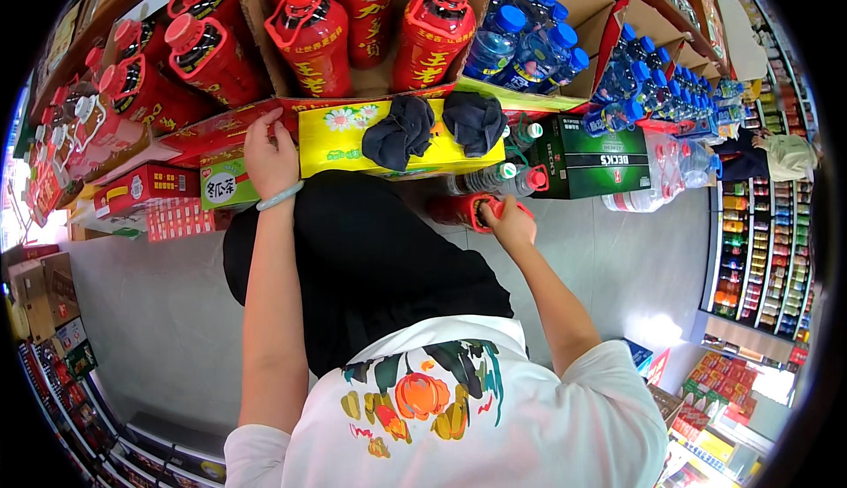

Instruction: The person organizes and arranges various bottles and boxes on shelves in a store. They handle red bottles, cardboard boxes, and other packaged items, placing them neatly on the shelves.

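Observation:
My right hand [515,224] grips the red carrying handle at the neck of a large red drink bottle [450,211], low over the floor beside my knee. Clear plastic bottles [480,179] with white and red caps lie just beyond it. Resting at the lip of a red cardboard tray [228,127], my left hand [272,157] has loosely bent fingers and holds nothing; a pale bangle circles that wrist. A yellow carton [331,140] stands between my hands, with two crumpled dark cloths [400,132] on top. Behind it, an open cardboard box [370,83] contains several upright red bottles.
At right stand a green Beck's carton [599,164] and boxes of blue-capped water bottles [523,44]. Left are more red bottles [212,58], a green tea carton [228,178] and a red carton [145,190]. Another person [791,157] is at far right, near stocked shelves [761,256].

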{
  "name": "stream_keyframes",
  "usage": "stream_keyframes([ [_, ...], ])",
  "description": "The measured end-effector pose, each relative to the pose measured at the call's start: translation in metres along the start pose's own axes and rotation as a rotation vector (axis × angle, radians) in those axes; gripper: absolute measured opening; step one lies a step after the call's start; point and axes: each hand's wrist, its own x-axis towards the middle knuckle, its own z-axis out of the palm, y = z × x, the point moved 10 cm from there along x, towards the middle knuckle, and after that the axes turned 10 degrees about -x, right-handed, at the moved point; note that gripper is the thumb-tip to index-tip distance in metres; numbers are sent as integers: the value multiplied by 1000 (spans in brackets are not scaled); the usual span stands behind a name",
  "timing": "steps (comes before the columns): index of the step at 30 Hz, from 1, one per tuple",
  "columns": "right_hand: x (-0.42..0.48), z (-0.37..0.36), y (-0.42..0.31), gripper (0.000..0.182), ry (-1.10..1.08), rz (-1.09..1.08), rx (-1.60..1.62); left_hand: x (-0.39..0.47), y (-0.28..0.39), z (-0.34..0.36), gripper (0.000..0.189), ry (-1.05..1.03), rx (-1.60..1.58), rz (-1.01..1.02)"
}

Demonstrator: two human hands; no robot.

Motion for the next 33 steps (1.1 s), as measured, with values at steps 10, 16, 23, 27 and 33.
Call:
stream_keyframes([
  [10,-99,-290,-43,34,463,-307,170,-3,9,-5,16,-16,-54,-26],
  [16,-85,-475,-45,27,622,-426,496,-3,8,-19,16,18,-25,6],
  [23,-57,-637,-109,45,1123,-727,256,-1,13,-21,17,40,-70,-25],
  [27,-30,-614,-200,33,1012,-758,486,0,4,-39,17,64,-17,-36],
  [33,56,-584,-245,41,975,-650,105,1,8,-36,16,66,-29,-18],
])
